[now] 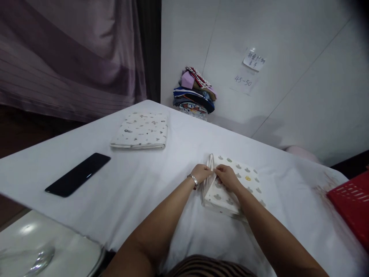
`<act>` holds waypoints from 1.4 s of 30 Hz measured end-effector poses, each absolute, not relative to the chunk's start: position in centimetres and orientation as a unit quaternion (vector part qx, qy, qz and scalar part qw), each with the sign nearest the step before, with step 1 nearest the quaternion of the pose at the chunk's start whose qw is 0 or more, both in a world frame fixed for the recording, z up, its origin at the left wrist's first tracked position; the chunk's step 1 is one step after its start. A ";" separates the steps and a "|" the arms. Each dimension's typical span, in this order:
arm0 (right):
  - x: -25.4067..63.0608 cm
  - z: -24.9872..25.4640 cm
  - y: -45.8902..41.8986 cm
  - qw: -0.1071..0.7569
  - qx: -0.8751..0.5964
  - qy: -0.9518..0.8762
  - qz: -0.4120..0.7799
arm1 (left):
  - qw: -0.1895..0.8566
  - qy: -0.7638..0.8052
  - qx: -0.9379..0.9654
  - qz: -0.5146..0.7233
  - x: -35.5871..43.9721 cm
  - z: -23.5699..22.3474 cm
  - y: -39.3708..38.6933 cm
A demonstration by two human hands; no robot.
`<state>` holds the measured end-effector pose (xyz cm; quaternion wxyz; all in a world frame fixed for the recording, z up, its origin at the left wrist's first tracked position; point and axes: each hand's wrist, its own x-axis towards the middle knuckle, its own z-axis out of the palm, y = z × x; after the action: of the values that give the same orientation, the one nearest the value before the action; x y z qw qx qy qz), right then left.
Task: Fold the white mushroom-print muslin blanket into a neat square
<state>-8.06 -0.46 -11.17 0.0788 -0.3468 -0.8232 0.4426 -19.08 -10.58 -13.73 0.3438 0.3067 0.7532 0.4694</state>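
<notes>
A folded white cloth [250, 186] with grey and yellow prints lies on the white-covered table in front of me. Its left edge stands up a little between my hands. My left hand [201, 173], with a bracelet at the wrist, pinches that raised edge from the left. Close beside it, my right hand [227, 177] grips the same edge from above, its forearm crossing the cloth's near right part. Both sets of fingertips nearly meet, and the fold between them is partly hidden.
Another folded printed cloth [144, 130] lies at the back left. A black phone-like slab [77, 175] rests on the table's left side. Folded clothes [194, 94] are stacked by the wall. A red basket [351, 204] stands at the right edge, a white chair [49, 246] at lower left.
</notes>
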 end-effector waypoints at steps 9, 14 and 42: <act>-8.2 -10.7 -1.4 0.108 -0.335 -0.770 0.532 | 0.374 0.761 0.268 0.457 -19.5 -12.5 -11.0; -8.1 -11.3 -1.5 0.121 -0.306 -0.751 0.572 | 0.236 0.824 0.355 0.373 -18.4 -11.1 -11.3; -6.0 -11.5 -2.3 0.127 -0.267 -0.775 0.558 | 0.371 0.784 0.381 0.320 -16.8 -9.9 -15.5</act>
<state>-5.99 -2.35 -11.46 0.1273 -0.2669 -0.7754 0.5579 -16.82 -15.45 -9.90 0.3714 0.3814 0.7838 0.3198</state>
